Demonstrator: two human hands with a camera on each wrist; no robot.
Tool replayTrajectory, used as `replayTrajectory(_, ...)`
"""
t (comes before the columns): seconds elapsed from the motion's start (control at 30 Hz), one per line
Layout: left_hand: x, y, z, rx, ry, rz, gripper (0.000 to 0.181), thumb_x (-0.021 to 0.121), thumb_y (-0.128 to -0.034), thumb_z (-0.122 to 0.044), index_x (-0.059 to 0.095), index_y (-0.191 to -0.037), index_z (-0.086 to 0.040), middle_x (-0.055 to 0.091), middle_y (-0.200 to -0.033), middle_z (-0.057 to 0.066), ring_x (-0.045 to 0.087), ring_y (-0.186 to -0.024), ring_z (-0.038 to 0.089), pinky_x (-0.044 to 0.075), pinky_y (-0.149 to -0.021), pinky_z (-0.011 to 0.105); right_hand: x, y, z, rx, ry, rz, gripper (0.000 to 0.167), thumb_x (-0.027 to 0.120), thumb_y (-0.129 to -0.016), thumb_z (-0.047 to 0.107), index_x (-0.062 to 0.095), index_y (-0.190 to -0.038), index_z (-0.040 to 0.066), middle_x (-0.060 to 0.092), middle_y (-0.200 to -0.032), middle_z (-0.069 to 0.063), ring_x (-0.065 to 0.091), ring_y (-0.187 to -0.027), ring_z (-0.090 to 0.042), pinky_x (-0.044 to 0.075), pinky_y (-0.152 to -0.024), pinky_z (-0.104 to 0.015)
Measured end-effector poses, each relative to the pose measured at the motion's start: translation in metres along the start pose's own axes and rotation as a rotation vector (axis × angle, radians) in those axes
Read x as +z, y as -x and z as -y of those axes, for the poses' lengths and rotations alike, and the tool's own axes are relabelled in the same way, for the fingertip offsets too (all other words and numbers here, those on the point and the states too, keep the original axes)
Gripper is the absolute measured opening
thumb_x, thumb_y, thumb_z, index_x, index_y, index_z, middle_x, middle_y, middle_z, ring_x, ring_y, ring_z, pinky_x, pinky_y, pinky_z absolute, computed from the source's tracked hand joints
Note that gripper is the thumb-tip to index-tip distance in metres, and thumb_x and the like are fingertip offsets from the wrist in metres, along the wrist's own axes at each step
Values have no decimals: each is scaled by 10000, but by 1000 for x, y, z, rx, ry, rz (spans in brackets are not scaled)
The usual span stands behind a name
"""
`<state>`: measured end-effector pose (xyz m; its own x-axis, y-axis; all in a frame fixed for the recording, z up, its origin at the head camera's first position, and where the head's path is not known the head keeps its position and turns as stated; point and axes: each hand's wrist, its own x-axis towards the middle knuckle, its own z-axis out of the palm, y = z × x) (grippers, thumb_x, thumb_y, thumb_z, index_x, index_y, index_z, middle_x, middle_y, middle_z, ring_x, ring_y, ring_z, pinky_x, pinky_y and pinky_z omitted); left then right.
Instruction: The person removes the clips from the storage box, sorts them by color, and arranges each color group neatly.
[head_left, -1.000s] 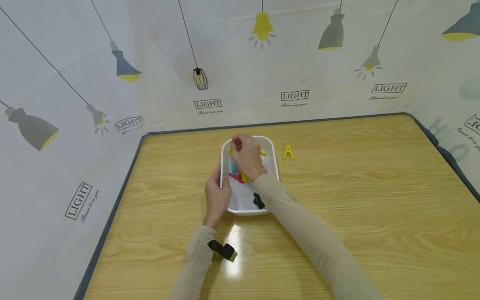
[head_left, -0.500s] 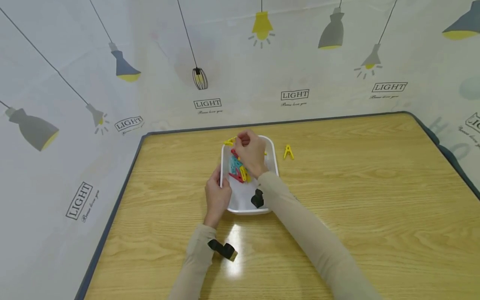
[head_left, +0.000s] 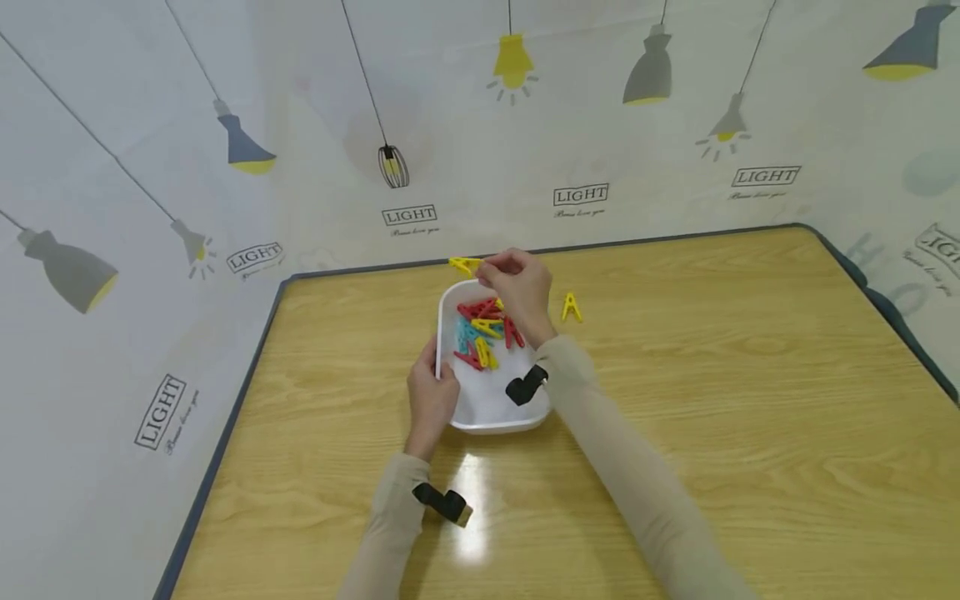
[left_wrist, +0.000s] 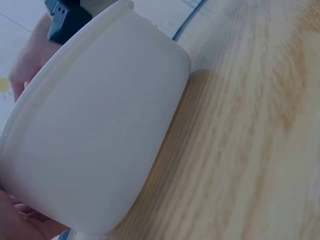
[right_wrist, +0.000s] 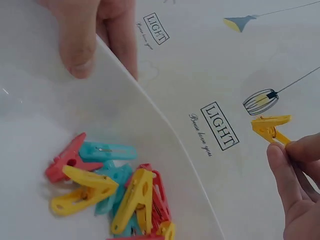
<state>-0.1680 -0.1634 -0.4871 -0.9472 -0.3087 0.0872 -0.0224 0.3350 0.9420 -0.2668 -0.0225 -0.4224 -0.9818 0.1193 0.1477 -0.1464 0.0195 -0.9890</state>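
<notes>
My left hand (head_left: 432, 398) grips the left wall of a white plastic tub (head_left: 495, 408), thumb inside and fingers outside, as the right wrist view also shows. Above the tub's far rim, my right hand (head_left: 521, 292) pinches a yellow clothespin (right_wrist: 270, 126) by its handle end between thumb and fingers. Inside the tub lies a pile of red, yellow and teal clothespins, among them a yellow clothespin (right_wrist: 137, 200), a red clothespin (right_wrist: 70, 159) and a teal clothespin (right_wrist: 107, 150). The left wrist view shows mostly the tub's outer side.
Another yellow clothespin (head_left: 572, 307) lies on the wooden table (head_left: 712, 375), to the right of the tub. Behind the table's dark-edged far side hangs a white backdrop (head_left: 480, 158) printed with lamps.
My right hand has risen from inside the tub to above its far rim, bringing the yellow clothespin out with it. My left hand keeps its grip on the tub.
</notes>
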Motion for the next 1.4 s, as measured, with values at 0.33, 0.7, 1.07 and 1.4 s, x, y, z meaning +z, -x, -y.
replayTrajectory(0.33, -14, 0, 3, -39, -54, -8, 511, 491, -928, 51, 519, -1438, 53, 577, -1415, 259, 569, -1313, 350, 484, -1091, 459, -62, -5, -12, -2, 1, -25, 135, 720, -897, 22, 703, -978, -85, 746, -925, -197, 724, -747, -101, 625, -750, -268)
replayTrajectory(0.7, -18, 0, 7, -61, -73, 19, 515, 480, -945, 40, 493, -1460, 49, 555, -1434, 273, 566, -1311, 364, 487, -1086, 473, -122, -3, -37, 2, 84, -76, 147, 701, -914, 33, 695, -991, -91, 725, -996, -296, 714, -750, -70, 621, -770, -266)
replayTrajectory(1.07, -11, -1, 5, -38, -79, 20, 529, 489, -920, 50, 503, -1448, 59, 582, -1397, 278, 587, -1286, 368, 498, -1072, 470, -157, 4, -67, 59, 333, -223, 83, 736, -881, 135, 754, -899, 56, 768, -923, -135, 684, -737, -64, 565, -681, -191)
replayTrajectory(1.4, -2, 0, -3, -37, -55, 46, 529, 486, -931, 55, 482, -1460, 67, 555, -1431, 276, 566, -1313, 359, 491, -1080, 462, -171, 10, -71, 66, 432, -298, 105, 753, -843, 145, 780, -873, 49, 763, -893, -142, 647, -742, -151, 486, -689, -219)
